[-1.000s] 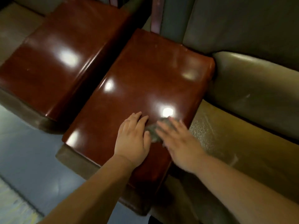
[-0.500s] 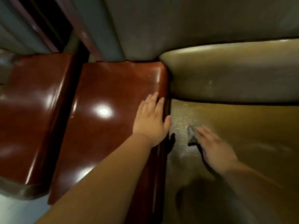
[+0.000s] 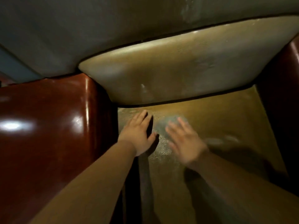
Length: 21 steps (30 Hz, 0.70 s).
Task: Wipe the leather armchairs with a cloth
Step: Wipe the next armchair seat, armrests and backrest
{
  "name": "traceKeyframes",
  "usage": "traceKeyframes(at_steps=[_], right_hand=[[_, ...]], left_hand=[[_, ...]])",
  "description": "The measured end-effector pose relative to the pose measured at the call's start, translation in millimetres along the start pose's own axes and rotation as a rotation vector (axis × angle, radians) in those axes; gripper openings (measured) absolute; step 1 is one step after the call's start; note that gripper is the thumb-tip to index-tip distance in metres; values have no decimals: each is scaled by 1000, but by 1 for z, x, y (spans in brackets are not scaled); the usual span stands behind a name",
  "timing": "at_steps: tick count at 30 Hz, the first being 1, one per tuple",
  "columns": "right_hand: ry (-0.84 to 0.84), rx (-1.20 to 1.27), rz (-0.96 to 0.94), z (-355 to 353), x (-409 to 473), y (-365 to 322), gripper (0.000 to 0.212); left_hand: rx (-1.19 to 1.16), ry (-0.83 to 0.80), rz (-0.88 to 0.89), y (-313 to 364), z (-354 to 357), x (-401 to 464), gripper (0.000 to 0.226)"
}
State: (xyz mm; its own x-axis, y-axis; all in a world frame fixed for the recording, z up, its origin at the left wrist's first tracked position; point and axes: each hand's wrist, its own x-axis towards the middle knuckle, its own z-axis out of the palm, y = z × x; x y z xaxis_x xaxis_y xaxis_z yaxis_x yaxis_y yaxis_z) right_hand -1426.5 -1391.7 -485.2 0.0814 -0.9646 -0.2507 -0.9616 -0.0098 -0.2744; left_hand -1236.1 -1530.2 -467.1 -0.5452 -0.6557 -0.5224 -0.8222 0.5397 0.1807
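Observation:
I look down into a leather armchair with a tan seat cushion (image 3: 210, 126) and a paler tan back cushion (image 3: 178, 65). Its glossy red-brown armrest (image 3: 48, 126) is on the left. My left hand (image 3: 137, 133) lies flat on the seat's left edge, fingers straight. My right hand (image 3: 184, 141) is blurred and presses a small grey cloth (image 3: 166, 123) onto the seat with straight fingers; the cloth shows past the fingertips.
A second red-brown armrest (image 3: 289, 78) bounds the seat on the right. A grey padded backrest (image 3: 97, 29) rises behind the cushions. A dark gap (image 3: 145, 183) runs between the left armrest and the seat.
Both hands left the red-brown armrest. My right hand carried the cloth down onto the tan seat, and my left hand followed onto the seat's left edge. The view swung right.

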Motion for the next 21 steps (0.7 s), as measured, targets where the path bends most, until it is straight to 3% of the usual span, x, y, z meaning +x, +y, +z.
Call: traceKeyframes(at_steps=[3,7,9,11,13,17,21], right_hand=[[129,-27,-140,3,-25,37,45],[340,-243,90,-3,-46,125,19],[333,-216,212,-5,-56,135,25],[215,-12,419,-5,-59,112,44],[244,202,458,-4,-63,80,51],[89,160,307,-14,-84,67,46],[75,112,446,-27,-93,101,52]], left_hand=[[-11,51,-101,19,46,6,85],[-7,271,-91,17,70,2,81],[18,299,-83,16,71,2,78],[31,273,-97,20,65,3,78],[70,188,-134,27,51,5,82],[117,-11,-123,46,11,14,84],[134,-122,88,86,-25,26,79]])
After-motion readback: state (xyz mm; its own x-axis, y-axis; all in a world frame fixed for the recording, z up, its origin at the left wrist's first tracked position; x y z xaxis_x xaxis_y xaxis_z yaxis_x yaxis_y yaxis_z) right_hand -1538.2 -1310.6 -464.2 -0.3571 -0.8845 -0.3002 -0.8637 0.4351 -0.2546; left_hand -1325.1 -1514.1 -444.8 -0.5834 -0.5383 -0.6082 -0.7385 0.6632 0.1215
